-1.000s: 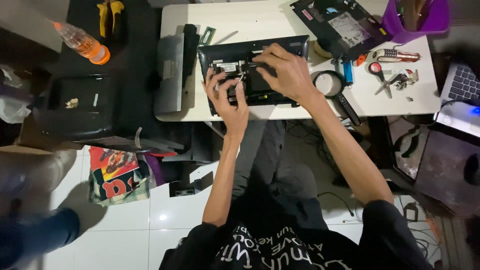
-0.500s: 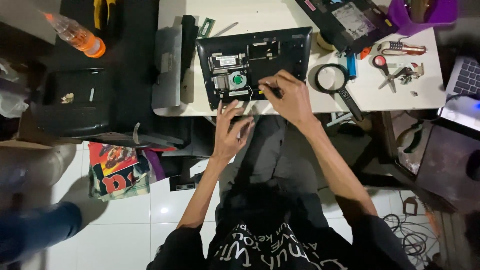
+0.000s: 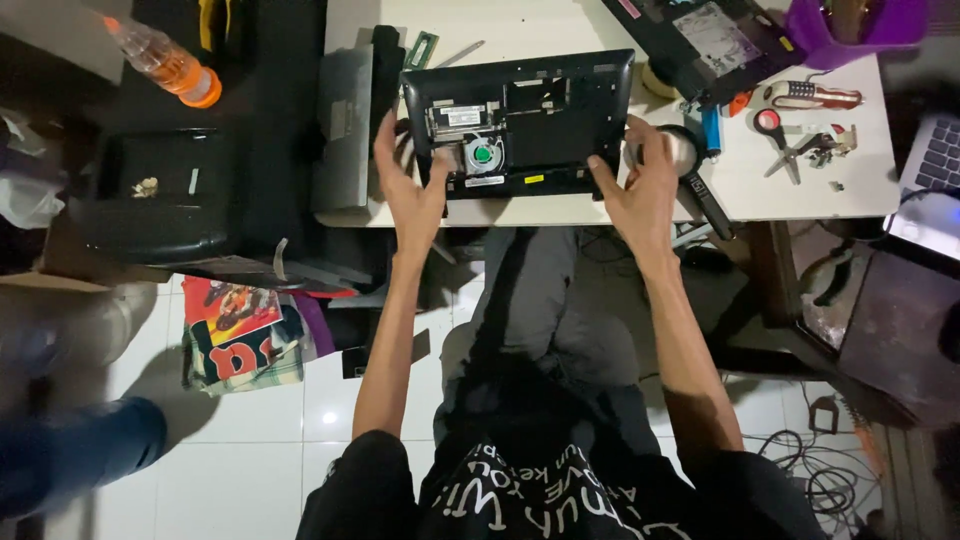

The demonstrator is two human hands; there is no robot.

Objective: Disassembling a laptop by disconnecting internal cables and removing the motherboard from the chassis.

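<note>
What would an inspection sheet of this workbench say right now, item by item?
Surface: white table, crowded at the right.
Job's things: opened black laptop base, its round fan exposed.
Clutter: magnifying glass, scissors, purple tub, orange-capped bottle.
Grip: left hand at the base's left edge, right hand at its right edge, fingers spread; whether either clasps it cannot be told.
Cables: a tangle of wires on the floor.
Surroundings: white tiled floor, colourful bag, second laptop.
</note>
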